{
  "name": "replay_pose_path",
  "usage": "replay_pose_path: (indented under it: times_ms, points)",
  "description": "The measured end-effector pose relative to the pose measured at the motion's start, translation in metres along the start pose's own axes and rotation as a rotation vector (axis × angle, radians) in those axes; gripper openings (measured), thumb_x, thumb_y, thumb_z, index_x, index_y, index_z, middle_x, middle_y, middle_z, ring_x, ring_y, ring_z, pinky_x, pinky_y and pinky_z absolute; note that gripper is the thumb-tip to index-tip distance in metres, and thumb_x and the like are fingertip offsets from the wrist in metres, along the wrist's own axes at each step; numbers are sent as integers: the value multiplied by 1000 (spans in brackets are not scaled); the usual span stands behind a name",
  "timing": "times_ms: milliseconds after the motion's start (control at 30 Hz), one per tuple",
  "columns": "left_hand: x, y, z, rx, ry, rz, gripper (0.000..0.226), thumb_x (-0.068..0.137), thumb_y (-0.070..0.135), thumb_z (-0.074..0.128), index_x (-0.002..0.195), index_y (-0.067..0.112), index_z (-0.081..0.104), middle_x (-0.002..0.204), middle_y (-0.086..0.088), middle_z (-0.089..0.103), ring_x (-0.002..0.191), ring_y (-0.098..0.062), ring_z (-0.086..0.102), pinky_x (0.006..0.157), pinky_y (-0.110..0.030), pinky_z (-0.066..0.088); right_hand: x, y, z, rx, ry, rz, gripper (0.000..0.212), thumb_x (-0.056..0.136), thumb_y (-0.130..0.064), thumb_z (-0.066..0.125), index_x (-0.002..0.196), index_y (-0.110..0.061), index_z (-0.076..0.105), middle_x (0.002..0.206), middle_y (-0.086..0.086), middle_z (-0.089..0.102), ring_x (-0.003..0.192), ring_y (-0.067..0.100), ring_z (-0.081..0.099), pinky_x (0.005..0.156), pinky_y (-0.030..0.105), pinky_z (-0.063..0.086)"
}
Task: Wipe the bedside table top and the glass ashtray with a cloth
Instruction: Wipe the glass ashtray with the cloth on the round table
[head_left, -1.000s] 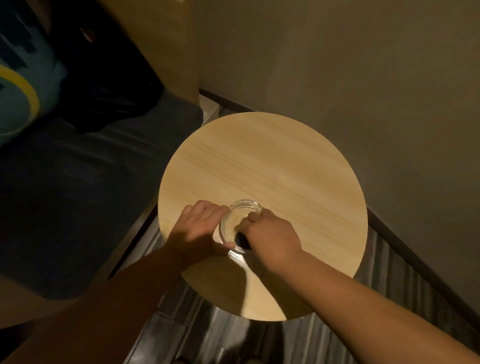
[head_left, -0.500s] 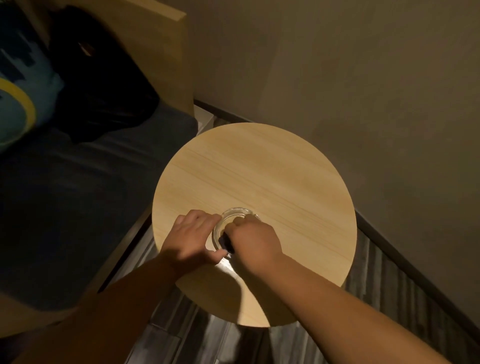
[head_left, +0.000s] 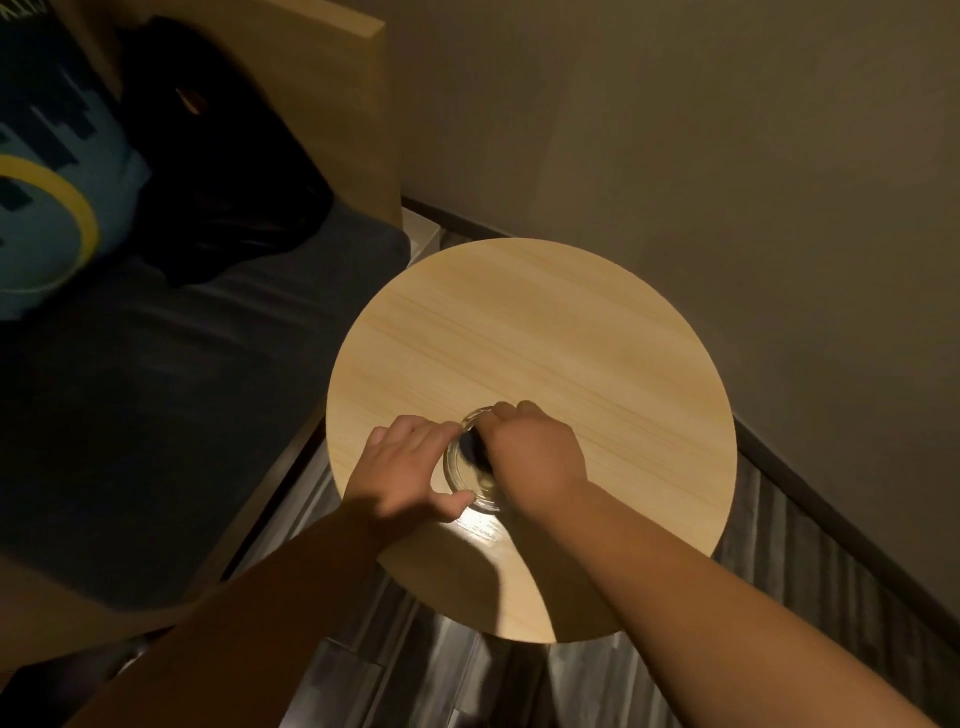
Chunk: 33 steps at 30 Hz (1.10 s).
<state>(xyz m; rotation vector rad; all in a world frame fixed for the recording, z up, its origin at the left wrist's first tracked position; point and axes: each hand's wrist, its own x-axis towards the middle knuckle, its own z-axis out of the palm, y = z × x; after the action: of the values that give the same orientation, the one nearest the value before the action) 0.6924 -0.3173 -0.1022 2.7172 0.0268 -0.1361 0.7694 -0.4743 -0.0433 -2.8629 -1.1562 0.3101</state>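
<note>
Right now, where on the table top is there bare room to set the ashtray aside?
The far half of the table top toward the wall, and its right side, are bare. The near-left is crowded: left hand, right hand and ashtray.

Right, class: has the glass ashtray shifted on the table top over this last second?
No. The glass ashtray sits at the same spot on the round table top, just left of centre; only the camera shifted.

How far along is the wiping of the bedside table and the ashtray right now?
In hand: the left hand steadies the glass ashtray on the round table top, while the right hand presses a dark cloth into its bowl. Whether the table top has been wiped cannot be told from here; if not, that remains.
</note>
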Motion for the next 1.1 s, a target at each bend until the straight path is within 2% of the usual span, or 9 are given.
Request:
replay_pose_path:
  times_ms: [200,333,467,633,700,800,867,1033,1100]
  points:
    - [-3,0,1,18,24,81,70,68,64,54,127,27,46,118,6,58,115,-18,42,85,-37,34,-34,-10,10,17,-46,-73,19,83,-31,57,99,-23,62,98,0,61,97,25,53,57,30,34]
    - [-7,4,1,-48,86,53,67,66,61,56,121,23,52,108,4,60,109,-20,47,82,-37,36,-3,-12,2,19,-28,-55,29,80,-25,60,109,-22,57,111,0,58,103,24,50,61,29,32]
    - [-4,5,-3,-46,73,39,68,66,61,55,122,23,51,111,5,59,110,-18,46,83,-34,33,-6,2,-6,-111,-59,47,31,84,-20,57,114,-14,55,113,6,55,101,28,50,59,34,31]
    - [-6,10,-4,-7,101,96,65,65,58,58,116,18,59,104,1,64,105,-21,53,79,-35,39,-29,-12,5,2,-115,-5,20,81,-29,60,100,-22,62,100,1,58,96,26,54,58,31,34]
    - [-6,12,-4,-11,137,109,61,65,55,58,111,16,61,99,0,64,101,-23,56,76,-36,42,-19,-15,5,59,-106,5,21,75,-25,63,96,-25,60,99,-3,58,95,24,54,59,29,36]
    - [-6,16,-4,-9,208,96,55,65,51,59,104,14,64,92,0,65,93,-24,59,72,-36,45,-1,-7,-1,-17,-45,-6,32,77,-23,62,108,-20,55,110,-1,56,100,24,51,59,30,32]
    - [-6,17,-4,-9,226,81,55,64,51,59,104,13,65,91,0,66,93,-24,60,72,-36,45,-1,2,-5,-77,-49,33,29,83,-20,56,111,-15,54,112,4,55,99,27,51,59,32,31]
    - [-4,16,-2,-5,216,82,58,62,51,60,105,11,66,94,-3,67,95,-27,61,73,-37,46,-22,-10,5,17,-124,-39,23,79,-23,60,102,-21,60,102,1,58,95,26,54,58,31,35]
    - [-3,16,-2,-8,204,75,55,62,51,61,103,14,65,93,0,66,94,-25,60,72,-37,45,-10,-12,2,83,-96,-30,18,75,-20,61,93,-24,58,97,-2,57,92,24,55,57,29,34]
